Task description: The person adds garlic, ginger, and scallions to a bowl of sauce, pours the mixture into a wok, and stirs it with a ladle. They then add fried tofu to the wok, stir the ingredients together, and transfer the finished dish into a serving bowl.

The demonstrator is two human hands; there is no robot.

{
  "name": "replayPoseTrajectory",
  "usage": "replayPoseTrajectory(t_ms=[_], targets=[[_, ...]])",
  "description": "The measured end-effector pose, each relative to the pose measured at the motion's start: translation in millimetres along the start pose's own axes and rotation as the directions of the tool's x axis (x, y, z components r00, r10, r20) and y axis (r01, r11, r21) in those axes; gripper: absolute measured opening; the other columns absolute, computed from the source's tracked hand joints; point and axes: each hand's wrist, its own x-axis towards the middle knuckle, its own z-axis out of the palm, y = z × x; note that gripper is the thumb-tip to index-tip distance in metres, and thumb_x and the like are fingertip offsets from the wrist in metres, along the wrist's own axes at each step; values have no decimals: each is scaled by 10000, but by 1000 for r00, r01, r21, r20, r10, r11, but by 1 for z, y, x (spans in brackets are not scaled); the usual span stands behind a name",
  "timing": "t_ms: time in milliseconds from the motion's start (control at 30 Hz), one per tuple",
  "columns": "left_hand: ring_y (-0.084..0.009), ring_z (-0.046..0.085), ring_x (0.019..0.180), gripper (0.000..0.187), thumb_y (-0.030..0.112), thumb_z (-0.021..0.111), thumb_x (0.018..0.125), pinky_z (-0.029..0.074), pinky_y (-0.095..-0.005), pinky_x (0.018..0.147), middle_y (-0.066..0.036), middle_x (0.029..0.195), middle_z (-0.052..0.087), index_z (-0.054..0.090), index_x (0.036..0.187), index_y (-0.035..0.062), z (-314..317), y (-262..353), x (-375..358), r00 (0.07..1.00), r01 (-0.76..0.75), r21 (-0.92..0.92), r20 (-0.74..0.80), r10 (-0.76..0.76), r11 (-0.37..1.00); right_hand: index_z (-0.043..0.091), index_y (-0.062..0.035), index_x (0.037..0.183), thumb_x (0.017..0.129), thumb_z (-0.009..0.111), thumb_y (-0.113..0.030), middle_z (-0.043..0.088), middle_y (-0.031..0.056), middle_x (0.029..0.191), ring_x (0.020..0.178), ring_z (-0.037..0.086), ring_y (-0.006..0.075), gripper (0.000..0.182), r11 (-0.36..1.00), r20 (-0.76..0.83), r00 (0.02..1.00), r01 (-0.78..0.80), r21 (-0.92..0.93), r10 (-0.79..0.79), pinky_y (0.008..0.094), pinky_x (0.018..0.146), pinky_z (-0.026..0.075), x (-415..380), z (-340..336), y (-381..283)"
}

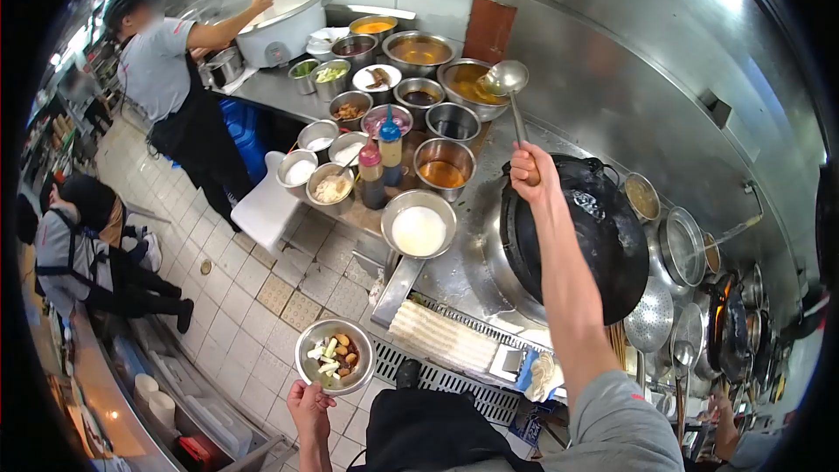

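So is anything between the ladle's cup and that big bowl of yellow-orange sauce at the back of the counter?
Nothing visible. The right hand holds the long steel ladle with its cup already over the rim of the large steel bowl of yellow-orange sauce. The black wok sits below, nearer the person, out of the way.

You find no readable text | no label legible on the squeeze bottles (381, 166) | no brand visible on the rice cooker (281, 26) | no numbers or signs on the steel wall (629, 79) | anything printed is too small or blurred for you
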Motion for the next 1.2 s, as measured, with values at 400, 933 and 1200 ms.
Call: replayPoseTrajectory(t_ms=[400, 933, 1200], targets=[[-134, 525, 485, 137, 31, 601, 884, 485, -276, 468, -33, 615, 527, 492, 805, 57, 99, 2, 26, 950, 41, 120, 303, -76, 992, 434, -101, 1283, 907, 507, -32, 445, 42, 652, 365, 401, 125, 389, 950, -510, 808, 188, -251, -295, 279, 298, 332, -347, -61, 113], [-122, 532, 513, 193, 50, 631, 890, 482, -274, 503, -27, 622, 553, 499, 754, 88, 245, -59, -27, 698, 95, 332, 650, -301, 939, 475, -38, 1337, 858, 539, 20, 490, 0, 591, 365, 425, 76, 486, 854, -557, 695, 160, -495, -454, 236, 329, 333, -511, -126, 157], [-118, 575, 587, 99, 36, 615, 894, 480, -258, 515, -26, 731, 609, 540, 853, 87, 276, -81, -29, 653, 44, 310, 711, -262, 950, 304, -62, 1486, 873, 587, -7, 495, 5, 598, 394, 464, 94, 677, 894, -659, 609, 233, -382, -441, 240, 355, 345, -598, -121, 199]])
